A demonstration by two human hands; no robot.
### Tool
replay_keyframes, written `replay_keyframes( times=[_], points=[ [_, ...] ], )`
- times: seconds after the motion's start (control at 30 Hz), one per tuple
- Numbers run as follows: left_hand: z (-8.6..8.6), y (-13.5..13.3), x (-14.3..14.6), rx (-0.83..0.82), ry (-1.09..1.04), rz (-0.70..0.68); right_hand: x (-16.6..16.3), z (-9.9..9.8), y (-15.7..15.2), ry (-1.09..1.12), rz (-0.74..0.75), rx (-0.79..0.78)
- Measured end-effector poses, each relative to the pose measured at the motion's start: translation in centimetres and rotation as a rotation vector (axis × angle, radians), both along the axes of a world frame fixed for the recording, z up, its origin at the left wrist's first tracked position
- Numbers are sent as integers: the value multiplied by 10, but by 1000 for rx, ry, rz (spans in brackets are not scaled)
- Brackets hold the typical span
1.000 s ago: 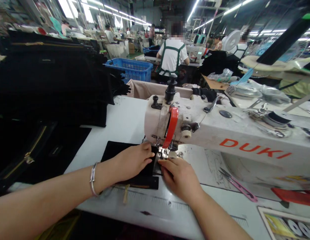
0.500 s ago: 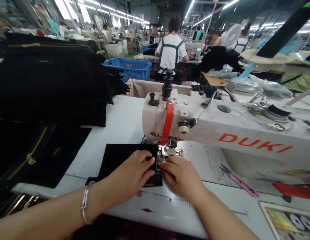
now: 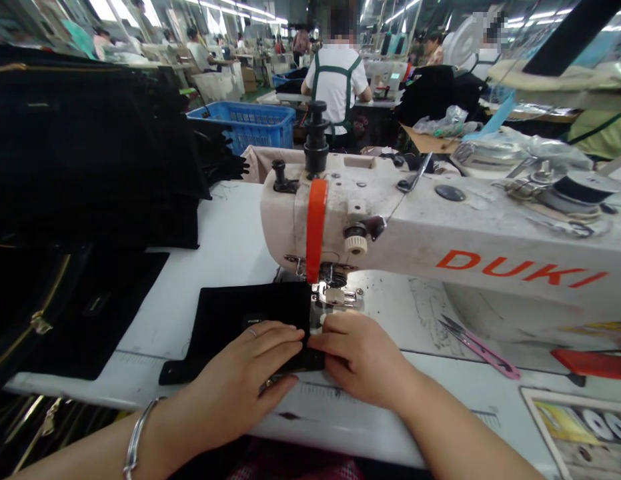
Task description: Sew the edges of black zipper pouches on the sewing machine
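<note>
A black fabric piece (image 3: 240, 310) lies flat on the white table (image 3: 235, 233), its right edge under the needle of a white DUKI sewing machine (image 3: 440, 247). My left hand (image 3: 240, 380) rests on the fabric's near right corner, fingers stretched flat and pressing it down. My right hand (image 3: 360, 357) sits just right of it, below the presser foot (image 3: 335, 297), with fingers curled and pinching the fabric's edge. The two hands almost touch. A silver bracelet is on my left wrist.
A tall stack of black pieces (image 3: 90, 147) with gold zippers fills the left. Pink thread snips (image 3: 480, 347) lie right of the needle plate. A blue basket (image 3: 250, 123) stands behind the table. A person in a white shirt (image 3: 337, 87) sits with their back to me.
Both hands have slid back toward me with the fabric's near edge, and more black fabric now shows beyond the left hand. The view has moved closer to the machine.
</note>
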State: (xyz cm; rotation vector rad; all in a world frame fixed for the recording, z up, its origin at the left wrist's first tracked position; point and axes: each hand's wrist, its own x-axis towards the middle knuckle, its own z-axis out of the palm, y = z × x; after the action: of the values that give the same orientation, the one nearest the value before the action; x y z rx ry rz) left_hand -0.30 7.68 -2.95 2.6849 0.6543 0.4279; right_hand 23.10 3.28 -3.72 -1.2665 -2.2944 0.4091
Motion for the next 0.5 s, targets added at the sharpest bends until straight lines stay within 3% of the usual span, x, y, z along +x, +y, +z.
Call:
replay_keyframes(
  times=[0.23, 0.5],
  points=[
    [-2, 2, 6, -8, -29, -18, 0, -7, -5, -38, -88, 70],
    [-7, 36, 10, 62, 9, -95, -4, -14, -3, -84, -176, 31]
  ],
)
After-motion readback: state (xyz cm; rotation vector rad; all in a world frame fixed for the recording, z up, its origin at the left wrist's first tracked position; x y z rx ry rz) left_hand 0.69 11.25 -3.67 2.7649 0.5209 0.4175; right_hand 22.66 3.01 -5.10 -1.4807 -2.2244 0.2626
